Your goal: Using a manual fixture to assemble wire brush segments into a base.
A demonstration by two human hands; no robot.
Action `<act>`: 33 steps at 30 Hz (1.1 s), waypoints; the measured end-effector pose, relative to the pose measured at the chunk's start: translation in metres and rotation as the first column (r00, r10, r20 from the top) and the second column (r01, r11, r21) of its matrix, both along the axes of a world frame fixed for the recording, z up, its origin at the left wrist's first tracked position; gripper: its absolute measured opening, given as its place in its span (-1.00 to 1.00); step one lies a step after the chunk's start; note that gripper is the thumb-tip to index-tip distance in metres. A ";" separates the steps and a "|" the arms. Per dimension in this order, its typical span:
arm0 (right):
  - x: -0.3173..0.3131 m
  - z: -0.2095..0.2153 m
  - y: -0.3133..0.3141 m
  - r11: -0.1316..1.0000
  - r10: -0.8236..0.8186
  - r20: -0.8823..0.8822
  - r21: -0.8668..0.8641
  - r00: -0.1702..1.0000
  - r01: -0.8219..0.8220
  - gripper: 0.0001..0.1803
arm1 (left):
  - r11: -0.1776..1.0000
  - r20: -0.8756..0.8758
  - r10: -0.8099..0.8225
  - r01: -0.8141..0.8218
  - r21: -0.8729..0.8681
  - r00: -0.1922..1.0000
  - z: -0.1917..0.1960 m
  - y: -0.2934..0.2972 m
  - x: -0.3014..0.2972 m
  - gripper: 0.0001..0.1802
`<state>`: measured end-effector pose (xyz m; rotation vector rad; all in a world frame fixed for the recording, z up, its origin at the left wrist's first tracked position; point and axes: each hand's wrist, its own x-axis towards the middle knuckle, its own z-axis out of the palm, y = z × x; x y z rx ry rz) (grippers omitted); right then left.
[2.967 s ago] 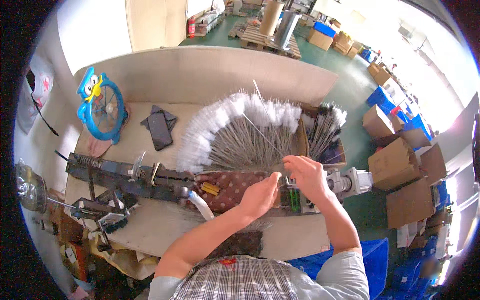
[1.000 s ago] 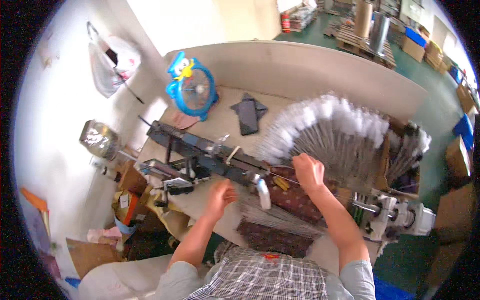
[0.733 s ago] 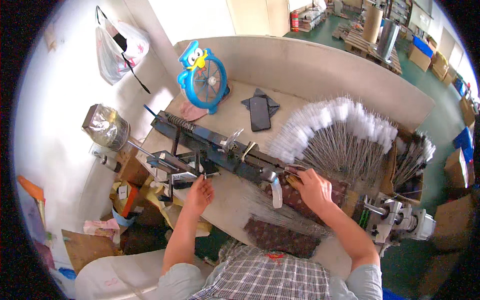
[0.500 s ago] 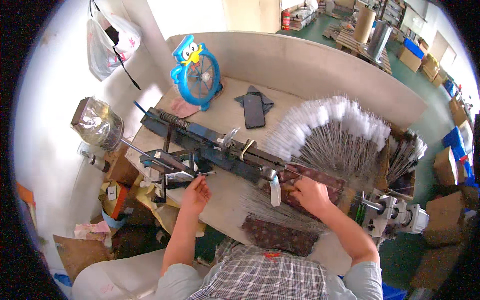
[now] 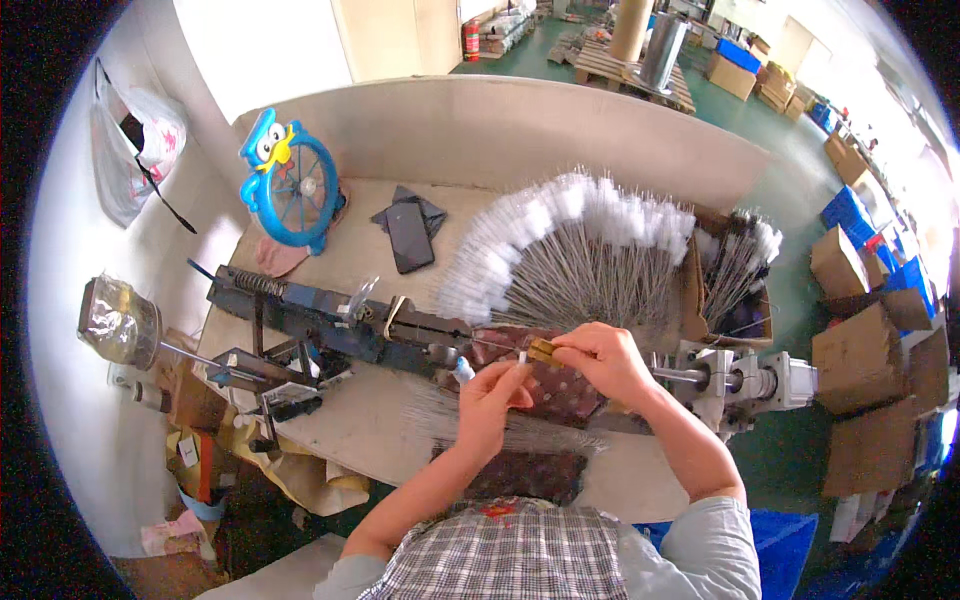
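My right hand (image 5: 608,362) pinches a small brass-coloured block (image 5: 541,349) between thumb and fingers. Close by on its left, my left hand (image 5: 490,402) is closed with a small white piece (image 5: 522,357) sticking up from the fingertips. Both hands are over a dark red patterned cloth (image 5: 560,392), at the right end of a long dark metal machine bar (image 5: 340,325). A white-wrapped lever handle (image 5: 464,370) on the bar is just left of my left hand. Loose thin wires (image 5: 520,432) lie below the hands.
Behind the hands is a fan of white-tipped wire brushes (image 5: 590,250), beside a cardboard box (image 5: 697,290) of darker brushes. A motor-driven spindle (image 5: 745,375) stands at the right. A phone (image 5: 409,238) and blue toy-shaped fan (image 5: 300,185) sit farther back.
My left hand has moved right, from the machine's left part to beside my right hand. The brass-coloured block now shows in my right hand. The whole view has shifted toward the right.
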<state>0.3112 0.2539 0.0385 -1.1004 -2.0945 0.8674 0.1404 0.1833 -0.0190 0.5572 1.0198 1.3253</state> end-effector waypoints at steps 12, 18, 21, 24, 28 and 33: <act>0.036 -0.003 -0.007 0.980 0.166 -0.026 0.112 0.986 -0.162 -0.82 | 0.999 -0.088 0.034 -0.031 0.038 0.996 -0.012 0.016 0.022 -0.82; -0.012 0.003 0.003 0.883 -0.054 0.085 0.469 0.995 0.008 -0.88 | 0.969 -0.028 0.243 -0.245 -0.046 0.970 0.007 0.007 -0.003 -0.86; -0.044 -0.017 0.015 0.896 -0.141 0.206 0.442 0.968 0.036 -0.86 | 0.964 0.038 0.258 -0.254 -0.077 0.966 0.011 0.011 -0.003 -0.86; -0.048 -0.019 0.012 0.948 -0.055 0.193 0.318 0.980 -0.010 -0.83 | 0.977 0.044 0.187 -0.181 -0.116 0.981 0.008 0.010 -0.004 -0.79; -0.051 -0.009 0.016 0.990 0.029 0.105 0.136 0.994 -0.043 -0.80 | 0.988 0.012 0.150 -0.150 -0.039 0.989 0.004 0.009 -0.013 -0.78; -0.055 -0.006 0.016 0.987 0.036 0.118 -0.161 0.992 -0.017 -0.76 | 0.993 0.014 0.030 -0.028 -0.113 0.999 0.014 0.012 -0.016 -0.51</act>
